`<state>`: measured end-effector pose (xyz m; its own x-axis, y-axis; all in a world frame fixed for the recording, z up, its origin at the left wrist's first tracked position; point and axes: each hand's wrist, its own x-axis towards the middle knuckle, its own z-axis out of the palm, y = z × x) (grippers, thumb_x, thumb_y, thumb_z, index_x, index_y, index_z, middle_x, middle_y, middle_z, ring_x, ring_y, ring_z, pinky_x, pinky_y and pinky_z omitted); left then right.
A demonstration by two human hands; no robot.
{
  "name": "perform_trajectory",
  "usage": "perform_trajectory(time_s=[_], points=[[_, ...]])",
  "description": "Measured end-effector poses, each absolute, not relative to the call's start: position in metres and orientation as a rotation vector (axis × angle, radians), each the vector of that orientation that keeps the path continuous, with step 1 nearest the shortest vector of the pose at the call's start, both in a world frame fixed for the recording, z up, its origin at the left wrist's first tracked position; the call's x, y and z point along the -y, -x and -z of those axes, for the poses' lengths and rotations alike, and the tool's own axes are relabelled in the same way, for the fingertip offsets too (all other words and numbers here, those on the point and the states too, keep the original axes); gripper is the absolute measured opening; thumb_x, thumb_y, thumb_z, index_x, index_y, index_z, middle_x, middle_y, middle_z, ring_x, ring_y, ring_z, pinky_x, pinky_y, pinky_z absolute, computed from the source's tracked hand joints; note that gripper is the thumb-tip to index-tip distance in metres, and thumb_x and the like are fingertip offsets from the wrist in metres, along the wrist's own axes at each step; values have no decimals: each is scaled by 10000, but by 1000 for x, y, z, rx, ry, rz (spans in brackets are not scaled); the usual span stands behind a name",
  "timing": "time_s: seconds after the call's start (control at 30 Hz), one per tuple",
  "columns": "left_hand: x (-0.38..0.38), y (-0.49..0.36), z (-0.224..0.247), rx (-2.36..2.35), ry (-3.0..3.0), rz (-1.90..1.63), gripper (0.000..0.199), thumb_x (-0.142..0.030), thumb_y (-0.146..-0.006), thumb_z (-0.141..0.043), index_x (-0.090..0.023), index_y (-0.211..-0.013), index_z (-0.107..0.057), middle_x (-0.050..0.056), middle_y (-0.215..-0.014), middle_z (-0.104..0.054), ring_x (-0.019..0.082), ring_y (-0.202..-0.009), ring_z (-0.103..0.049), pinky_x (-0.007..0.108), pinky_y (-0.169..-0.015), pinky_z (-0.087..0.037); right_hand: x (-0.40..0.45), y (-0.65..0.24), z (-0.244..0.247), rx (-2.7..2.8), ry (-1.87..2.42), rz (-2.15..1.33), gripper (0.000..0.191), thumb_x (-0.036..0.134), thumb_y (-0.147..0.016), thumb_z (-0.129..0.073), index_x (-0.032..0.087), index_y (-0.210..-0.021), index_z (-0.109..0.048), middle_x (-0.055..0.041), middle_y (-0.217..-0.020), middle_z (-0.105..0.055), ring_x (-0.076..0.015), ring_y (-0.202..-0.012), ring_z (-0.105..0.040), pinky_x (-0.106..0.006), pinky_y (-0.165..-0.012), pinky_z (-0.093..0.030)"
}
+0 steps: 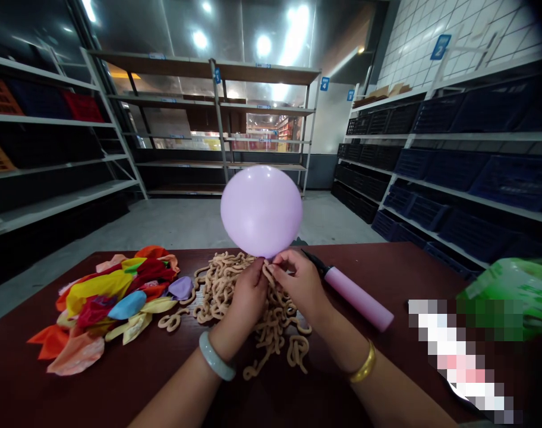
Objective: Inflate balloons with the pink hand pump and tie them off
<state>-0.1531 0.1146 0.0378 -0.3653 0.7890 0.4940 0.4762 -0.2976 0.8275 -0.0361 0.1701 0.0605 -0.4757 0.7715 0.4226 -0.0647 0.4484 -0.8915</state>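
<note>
1. Over the near-middle of the dark reddish-brown, smooth worktop [173, 371], the round pale-lilac inflated balloon [261, 208] stands upright, neck down, above and partly beyond the heap of knobbly tan cords [221, 285].
2. The left hand [251, 282] has its grip pinched on the balloon's neck, thumb uppermost. The right hand [302, 282] brings thumb and forefinger close to the same spot, where a tan strand shows between the hands; I cannot tell whether its grip has caught strand, neck or neither.
3. The balloon should handle as very light, springy and easily burst, its taut skin a little slippery; the narrow neck is the sensible place to take hold, with fingernails kept off the swollen wall.
4. The cords look soft and pliable, matt and thick, crimped into loops that may snag on one another; a loose end seems the best part to pick.
5. Left of the cords lie limp, wrinkled, multicoloured uninflated balloons [97, 291], thin and floppy, in overlapping folds.
6. Just beside the right hand lies a pink cylindrical hand pump [358, 297], apparently rigid plastic, with a tapered black nozzle; farther right sits a crinkled green-and-white plastic bag [516, 279].
</note>
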Motion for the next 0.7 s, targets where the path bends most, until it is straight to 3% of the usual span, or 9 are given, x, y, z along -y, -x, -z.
perform_trajectory(time_s=[0.17,0.3,0.5,0.7], points=[[-116,154,-36,-1825,-1638,-1650,170,-250,-862,-438,-174,-777,-564,54,-755,-609,187,-694,-557,308,-674,-440,-171,35,-63,1845,656,-1096,67,256,-783,-613,195,-757,-626,6,-720,-598,-130,-612,-541,-248,-563,-444],[-117,154,-35,-1818,-1614,-1678,165,-203,-836,-446,-169,-887,-599,78,-867,-653,199,-794,-595,325,-756,-451,-171,36,-60,1892,654,-934,65,204,-777,-574,204,-712,-575,-2,-747,-585,-159,-731,-535,-279,-665,-429],[-116,148,-38,-1689,-1493,-1718,245,-334,-915,-429,-161,-867,-595,52,-782,-632,172,-696,-564,289,-655,-439,-165,43,-57,1395,650,-1685,191,372,-746,-626,219,-799,-523,36,-699,-510,-106,-567,-436,-213,-468,-346],[-116,149,-38,-1708,-1548,-1719,271,-350,-932,-422,-158,-885,-608,49,-793,-630,170,-723,-556,290,-692,-428,-167,42,-64,1186,591,-1866,322,408,-630,-768,181,-743,-570,44,-623,-475,-74,-543,-380,-172,-430,-231]])
